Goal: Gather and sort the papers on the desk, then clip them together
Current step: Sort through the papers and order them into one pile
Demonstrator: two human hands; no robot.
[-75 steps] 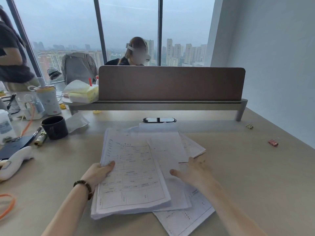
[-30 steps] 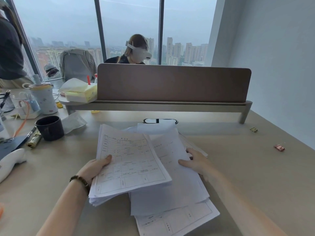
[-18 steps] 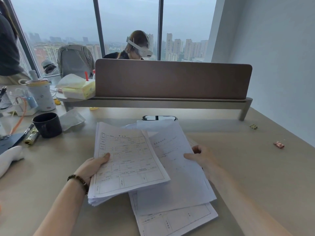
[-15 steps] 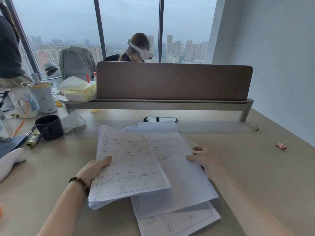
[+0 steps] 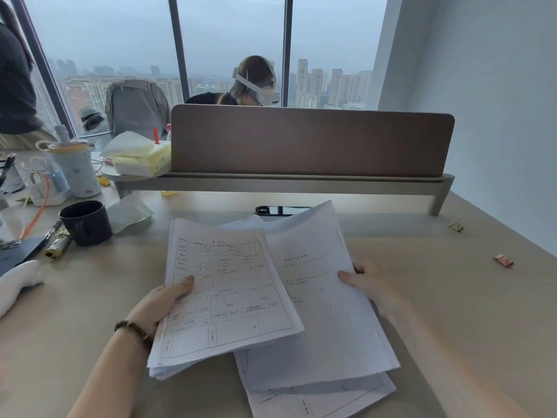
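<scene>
While the left hand (image 5: pixel 156 306) grips a printed stack (image 5: pixel 223 297) at lower centre, thumb on top, the right hand (image 5: pixel 372 285) pinches loose sheets (image 5: pixel 325 312) beside it; two binder clips (image 5: pixel 502 260) lie on the counter (image 5: pixel 452 297), right.

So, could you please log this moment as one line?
left hand: holds form stack | right hand: lifts loose sheets | clips: untouched
</scene>
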